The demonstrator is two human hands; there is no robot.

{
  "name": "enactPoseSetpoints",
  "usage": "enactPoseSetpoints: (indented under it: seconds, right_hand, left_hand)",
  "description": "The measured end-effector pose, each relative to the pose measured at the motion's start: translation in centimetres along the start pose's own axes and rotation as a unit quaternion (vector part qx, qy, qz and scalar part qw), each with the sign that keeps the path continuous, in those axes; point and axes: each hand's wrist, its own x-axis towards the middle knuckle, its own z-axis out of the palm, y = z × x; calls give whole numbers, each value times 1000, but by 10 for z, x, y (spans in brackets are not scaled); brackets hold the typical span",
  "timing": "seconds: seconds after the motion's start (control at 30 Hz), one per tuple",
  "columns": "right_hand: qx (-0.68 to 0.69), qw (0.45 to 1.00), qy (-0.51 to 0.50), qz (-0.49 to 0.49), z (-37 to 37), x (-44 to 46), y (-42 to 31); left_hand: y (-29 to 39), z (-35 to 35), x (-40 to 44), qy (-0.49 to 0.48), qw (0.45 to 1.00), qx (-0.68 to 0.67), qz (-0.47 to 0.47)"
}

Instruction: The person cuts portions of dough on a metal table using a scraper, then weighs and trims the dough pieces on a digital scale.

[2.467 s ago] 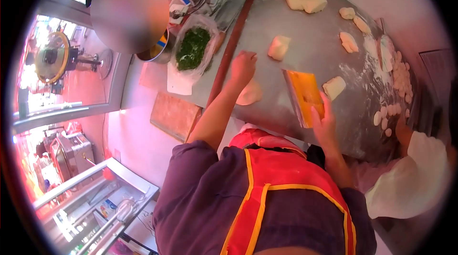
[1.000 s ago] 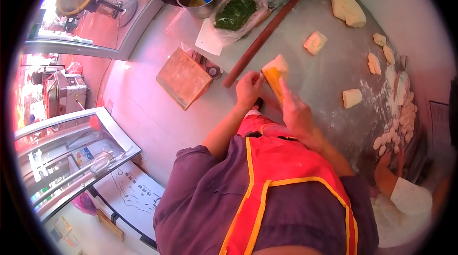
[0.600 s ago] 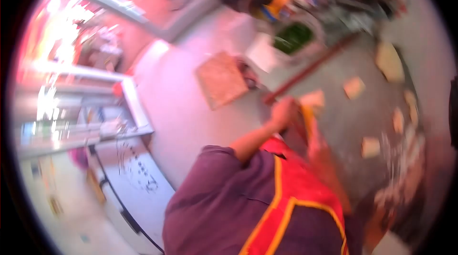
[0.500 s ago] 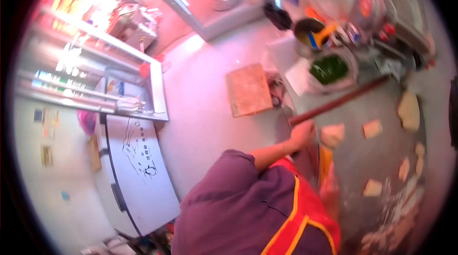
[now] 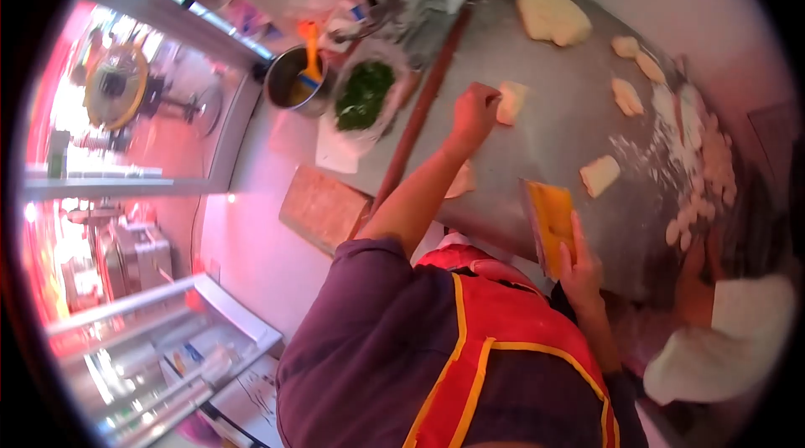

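My left hand reaches over the metal worktop, its fingers closed at the near edge of a pale dough piece. Under my left forearm, another dough piece is partly hidden. My right hand grips a dough scraper with a broad yellow handle, held upright near the front edge of the worktop. Right of the scraper lies a floured dough piece. A long brown rolling pin rests slanting across the worktop, left of my left hand.
Chopped greens sit in a plastic-lined container beside a metal pot with an orange-handled tool. A large dough lump and smaller pieces lie farther back. At right, a co-worker's white sleeve and hands are near floured dough bits.
My view has turned toward the worktop. My left hand has moved from beside the rolling pin's near end to a dough piece farther in. The scraper now shows more fully in my right hand.
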Motion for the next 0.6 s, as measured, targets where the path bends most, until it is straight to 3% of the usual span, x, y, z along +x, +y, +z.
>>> enactPoseSetpoints:
  seconds: [0.07, 0.1, 0.2, 0.3, 0.4, 0.43, 0.5, 0.53, 0.6]
  right_hand:
    - [8, 999, 24, 23, 2, -13, 3]
    - [5, 999, 36, 29, 2, -17, 3]
    - [0, 997, 68, 37, 2, -24, 9]
    - [8, 995, 76, 66, 6, -34, 16]
    - [20, 991, 86, 98, 3, -31, 3]
    - [27, 989, 90, 110, 2, -33, 1]
    - [26, 986, 98, 128, 1, -36, 0]
    - [20, 986, 100, 136, 1, -37, -1]
    - [13, 984, 103, 142, 2, -39, 1]
  left_hand:
    - [-15, 20, 1, -25, 998, 40, 52]
    - [-24, 28, -4, -117, 985, 128, 8]
    - [-13, 26, -20, -102, 946, 251, 179]
    - [-11, 30, -19, -74, 954, 233, 170]
    - [-34, 43, 4, -164, 959, 208, 100]
    - [-48, 49, 17, -168, 979, 80, 79]
    - [-22, 27, 60, -215, 976, 8, -44]
    - [18, 3, 87, -259, 953, 66, -144]
    - [-11, 13, 114, -174, 975, -66, -124]
